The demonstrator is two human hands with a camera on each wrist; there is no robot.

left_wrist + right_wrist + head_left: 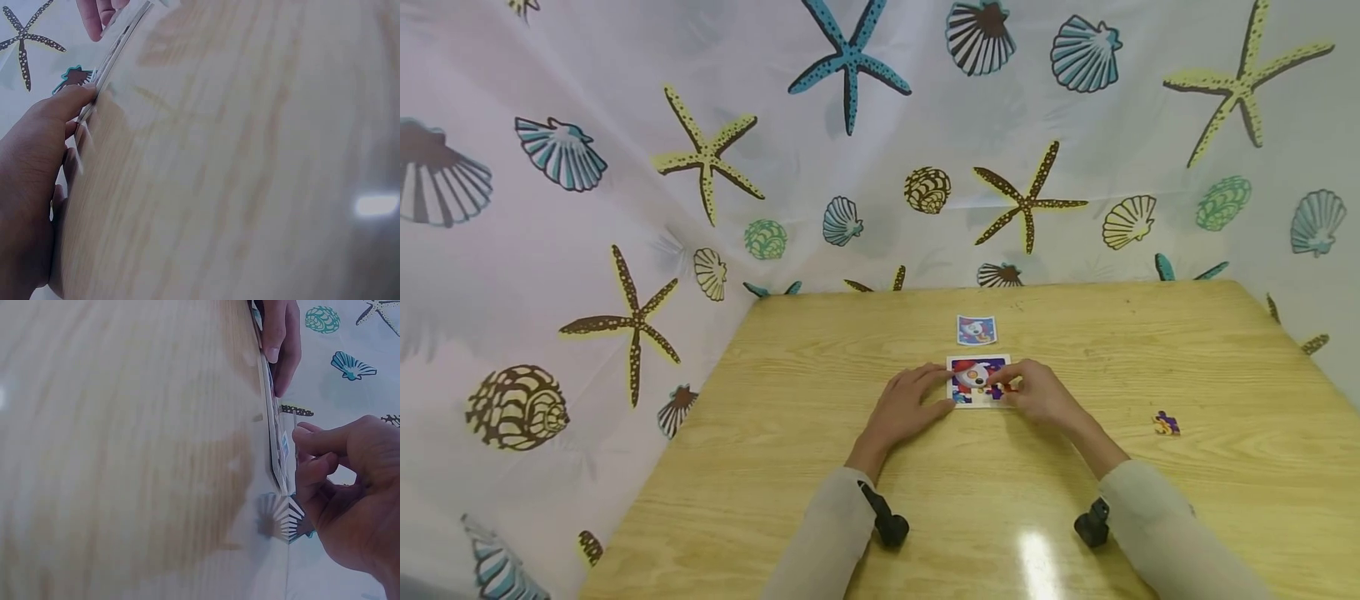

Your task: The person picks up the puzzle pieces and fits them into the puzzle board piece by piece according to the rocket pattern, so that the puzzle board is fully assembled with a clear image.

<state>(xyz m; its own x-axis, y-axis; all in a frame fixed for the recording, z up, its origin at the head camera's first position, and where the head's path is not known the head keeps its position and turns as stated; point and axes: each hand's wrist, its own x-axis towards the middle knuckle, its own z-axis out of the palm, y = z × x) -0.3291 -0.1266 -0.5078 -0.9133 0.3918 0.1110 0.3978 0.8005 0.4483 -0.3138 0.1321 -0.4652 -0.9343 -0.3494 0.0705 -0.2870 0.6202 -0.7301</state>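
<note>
A white-bordered jigsaw puzzle board (977, 406) lies on the wooden table, its picture a white cartoon character with red and purple around it. Part of its lower area shows bare. My left hand (912, 404) rests at the board's left side, thumb near the lower corner and fingers by the upper edge; its thumb (78, 97) also shows in the left wrist view. Over the board's right half, my right hand (1037, 393) pinches a small puzzle piece (996, 391) between thumb and fingers. That hand (356, 487) hides the board's right edge.
Behind the board lies a small picture card (976, 331) with a similar design. A loose puzzle piece (1167, 423) sits on the table (820, 350) to the right. A cloth (880, 183) printed with shells and starfish hangs behind and at the sides.
</note>
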